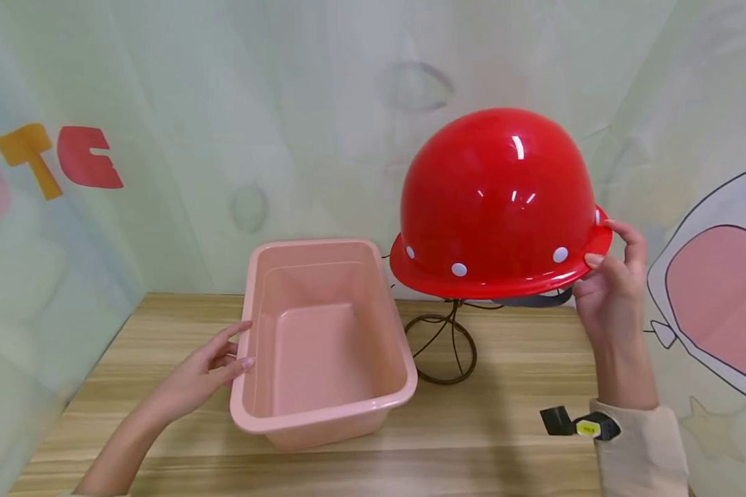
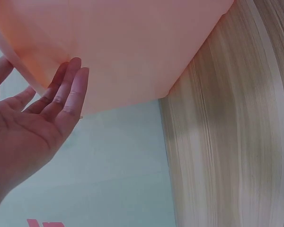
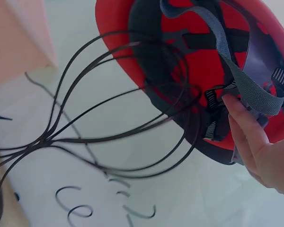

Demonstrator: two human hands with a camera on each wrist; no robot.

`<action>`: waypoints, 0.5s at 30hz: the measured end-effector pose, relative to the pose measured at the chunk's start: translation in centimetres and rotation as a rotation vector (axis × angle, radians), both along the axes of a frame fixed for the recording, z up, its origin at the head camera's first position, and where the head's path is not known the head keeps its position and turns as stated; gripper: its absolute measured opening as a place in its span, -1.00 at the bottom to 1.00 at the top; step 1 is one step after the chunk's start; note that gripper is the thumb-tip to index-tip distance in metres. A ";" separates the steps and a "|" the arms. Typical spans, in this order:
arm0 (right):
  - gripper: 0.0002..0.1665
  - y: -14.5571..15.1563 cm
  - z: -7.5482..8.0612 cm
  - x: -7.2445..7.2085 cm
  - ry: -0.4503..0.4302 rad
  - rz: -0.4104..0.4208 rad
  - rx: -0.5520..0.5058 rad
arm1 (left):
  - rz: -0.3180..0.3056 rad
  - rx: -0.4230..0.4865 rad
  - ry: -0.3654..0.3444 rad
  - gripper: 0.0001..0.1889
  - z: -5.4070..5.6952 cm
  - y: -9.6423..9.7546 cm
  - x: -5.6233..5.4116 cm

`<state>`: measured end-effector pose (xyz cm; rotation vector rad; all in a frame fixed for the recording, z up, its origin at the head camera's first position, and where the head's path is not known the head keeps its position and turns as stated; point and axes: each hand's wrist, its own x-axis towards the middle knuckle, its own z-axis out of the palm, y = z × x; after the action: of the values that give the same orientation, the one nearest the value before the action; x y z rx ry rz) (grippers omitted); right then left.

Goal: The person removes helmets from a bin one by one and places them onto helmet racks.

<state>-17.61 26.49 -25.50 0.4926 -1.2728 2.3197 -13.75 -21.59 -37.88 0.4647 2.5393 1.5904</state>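
Note:
A red hard hat (image 1: 497, 200) with white rivets is held up over a dark wire stand (image 1: 441, 348), dome upward. My right hand (image 1: 615, 283) grips its brim at the right, thumb on the outside. From below, the right wrist view shows the hat's grey strap (image 3: 222, 47) and dark inner band, with my fingers against the inner fittings. The stand's looped wires (image 3: 128, 127) overlap the hat's opening there. My left hand (image 1: 205, 373) holds the left rim of a pink plastic basin (image 1: 323, 411), thumb and forefinger at the rim, other fingers below it (image 2: 78, 90).
Basin and stand are on a wood-grain table (image 1: 522, 386) against a pale printed curtain (image 1: 224, 138). The basin is left of the stand, close beside it. A small black device with a yellow label (image 1: 587, 428) is at my right sleeve (image 1: 640, 449).

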 end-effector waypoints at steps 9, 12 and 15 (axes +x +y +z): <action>-0.39 1.0 -2.9 -0.3 -0.031 -0.015 -0.052 | 0.001 -0.003 -0.002 -0.37 0.1 0.0 0.0; -0.40 1.1 -3.7 -0.3 -0.045 -0.015 -0.054 | 0.000 -0.005 -0.002 -0.37 0.1 0.1 0.0; -0.39 1.2 -4.3 -0.4 -0.062 -0.012 -0.050 | -0.001 -0.004 -0.002 -0.36 0.1 0.1 0.0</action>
<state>-17.97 27.72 -29.84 0.3986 -1.2397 2.3675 -13.75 -21.50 -37.73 0.4640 2.5397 1.5840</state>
